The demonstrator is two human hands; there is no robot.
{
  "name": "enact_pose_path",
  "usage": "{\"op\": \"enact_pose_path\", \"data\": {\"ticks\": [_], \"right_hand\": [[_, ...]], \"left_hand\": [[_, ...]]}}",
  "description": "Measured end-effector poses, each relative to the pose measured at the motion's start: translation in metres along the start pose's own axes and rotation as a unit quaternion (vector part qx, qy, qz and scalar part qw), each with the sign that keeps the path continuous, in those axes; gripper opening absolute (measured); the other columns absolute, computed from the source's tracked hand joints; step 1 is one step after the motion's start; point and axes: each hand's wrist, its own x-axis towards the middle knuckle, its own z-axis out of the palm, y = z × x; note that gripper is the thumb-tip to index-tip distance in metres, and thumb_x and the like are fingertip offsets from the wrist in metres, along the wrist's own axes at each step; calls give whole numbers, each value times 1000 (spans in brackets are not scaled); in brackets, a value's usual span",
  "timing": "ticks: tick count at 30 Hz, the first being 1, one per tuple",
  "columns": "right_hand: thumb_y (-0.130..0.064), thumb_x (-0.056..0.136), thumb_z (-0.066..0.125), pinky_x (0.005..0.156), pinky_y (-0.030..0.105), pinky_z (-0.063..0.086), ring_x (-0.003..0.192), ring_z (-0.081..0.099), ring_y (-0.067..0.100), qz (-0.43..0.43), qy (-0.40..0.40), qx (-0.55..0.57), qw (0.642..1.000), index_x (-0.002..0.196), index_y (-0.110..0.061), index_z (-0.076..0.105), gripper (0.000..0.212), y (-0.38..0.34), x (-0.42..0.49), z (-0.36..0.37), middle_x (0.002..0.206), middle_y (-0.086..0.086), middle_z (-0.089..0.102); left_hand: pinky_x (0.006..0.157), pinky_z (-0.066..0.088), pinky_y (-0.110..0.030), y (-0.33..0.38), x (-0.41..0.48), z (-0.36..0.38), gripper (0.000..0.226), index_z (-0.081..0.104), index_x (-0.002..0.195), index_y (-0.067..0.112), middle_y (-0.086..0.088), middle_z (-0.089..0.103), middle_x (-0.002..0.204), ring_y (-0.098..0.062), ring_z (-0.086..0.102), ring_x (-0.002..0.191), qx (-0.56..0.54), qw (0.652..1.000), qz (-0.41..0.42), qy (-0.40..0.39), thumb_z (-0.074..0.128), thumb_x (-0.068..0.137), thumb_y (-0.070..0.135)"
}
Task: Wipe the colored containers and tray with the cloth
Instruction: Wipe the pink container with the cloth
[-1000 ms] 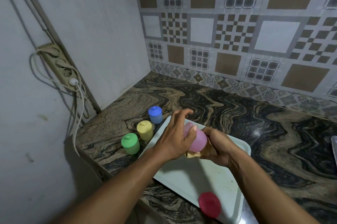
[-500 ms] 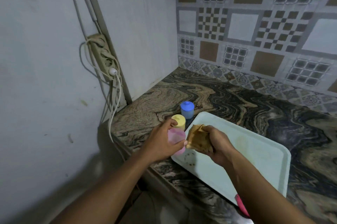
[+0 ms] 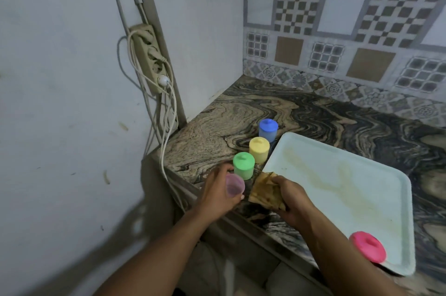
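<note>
On my feed I count, from the person's side:

- Left hand (image 3: pixel 217 189): fingers wrapped round a lidless translucent pink plastic container (image 3: pixel 234 188), held over the front edge of the swirl-patterned stone bench (image 3: pixel 217 122), just in front of the green one.
- Right hand (image 3: pixel 292 201): fingers clenched on a crumpled tan cloth (image 3: pixel 264 190), beside the pink container at the tray's near-left corner.
- Green lidded plastic container (image 3: pixel 243 165), yellow lidded plastic container (image 3: pixel 259 149) and blue lidded plastic container (image 3: pixel 268 129): upright in a row on the bench along the tray's left side.
- Pale rectangular plastic tray (image 3: pixel 362 175): flat on the bench, with yellowish streaks.
- Round bright-pink lid (image 3: pixel 368 248): lying on the tray's near-right corner.
</note>
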Motion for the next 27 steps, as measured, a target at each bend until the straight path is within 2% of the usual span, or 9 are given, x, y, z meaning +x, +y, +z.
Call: {"op": "enact_pose_path", "data": {"ticks": [4,8,11,14,17,21,24,27], "right_hand": [[-26,100,54,83,41,52,101,64,33,-3,14,17,1000,108,-13,59,17,2,-2,-10,107,16,68],[-23,97,58,77,40,54,96,63,31,0,4,84,996,106,-13,60,14,3,-8,-24,108,17,67],[-26,95,61,87,47,57,102,65,34,9,-12,169,986,117,-10,63,27,2,-11,-40,114,17,69],[-27,96,59,95,50,53,103,65,35,3,-2,242,970,112,-11,64,24,-6,-17,-63,111,16,70],[-26,98,57,98,52,50,104,67,36,-24,18,307,951,105,-12,63,17,-13,-24,-95,112,16,71],[-28,96,58,102,53,49,110,66,36,-59,58,349,933,107,-15,62,18,-13,-36,-144,118,17,70],[-29,97,57,99,53,50,108,66,36,-79,97,365,922,110,-12,62,22,-6,-48,-180,115,17,70],[-29,100,52,94,48,49,93,66,31,-88,146,366,915,93,-12,63,21,4,-59,-209,98,13,71]], "left_hand": [[90,44,-31,-2,2,6,75,39,139,27,-3,46,140,-21,50,121,-17,1000,-3,10,81,79,43],[96,47,-38,5,0,8,85,36,143,26,-1,32,141,-21,41,127,-3,998,14,59,82,75,48],[95,46,-35,19,0,11,78,40,138,22,-3,33,136,-20,40,123,57,988,89,111,75,77,54],[89,49,-36,47,3,20,54,48,129,21,-2,42,127,-22,47,114,66,972,190,119,67,85,46],[86,50,-38,85,6,41,35,55,121,21,2,50,117,-19,51,108,28,963,265,25,61,90,37],[91,49,-40,130,5,84,33,58,123,19,0,58,118,-21,51,111,17,939,313,-138,62,92,31],[94,48,-41,158,0,117,35,59,125,18,-3,58,121,-23,50,117,42,922,330,-199,61,94,31],[95,47,-40,182,-4,142,38,60,126,19,-3,60,120,-25,50,116,79,906,342,-237,61,92,37]]}}
